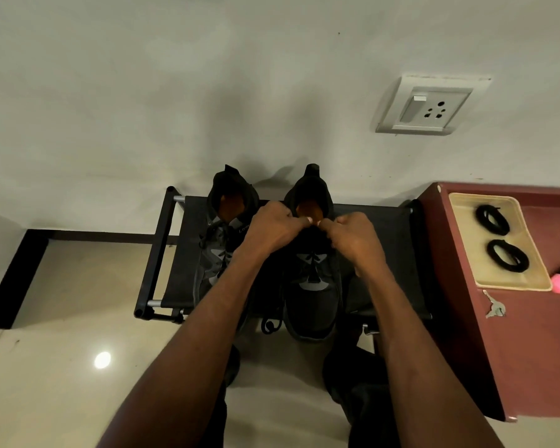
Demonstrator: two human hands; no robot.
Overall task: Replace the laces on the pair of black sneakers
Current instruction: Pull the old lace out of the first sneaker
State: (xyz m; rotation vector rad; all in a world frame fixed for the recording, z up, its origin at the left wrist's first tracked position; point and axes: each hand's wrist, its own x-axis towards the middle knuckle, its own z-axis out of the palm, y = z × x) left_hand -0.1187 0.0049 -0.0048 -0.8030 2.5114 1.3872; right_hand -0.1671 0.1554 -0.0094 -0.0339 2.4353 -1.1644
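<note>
We work on the right sneaker (311, 286) on the shoe rack (385, 240). Our left hand (272, 226) and right hand (353, 236) curl their fingers at its collar, probably pinching the soft, thin lace; we grip near the tips.

A: Any legible text? Checked both sneakers, the tray, the wall socket.

B: Only one candidate: small pale lettering on the tongue of the left sneaker (222, 240), just beside the left hand (274, 226). Too small and blurred to read.

A: Logged: no readable text, brand, number or sign.
</note>
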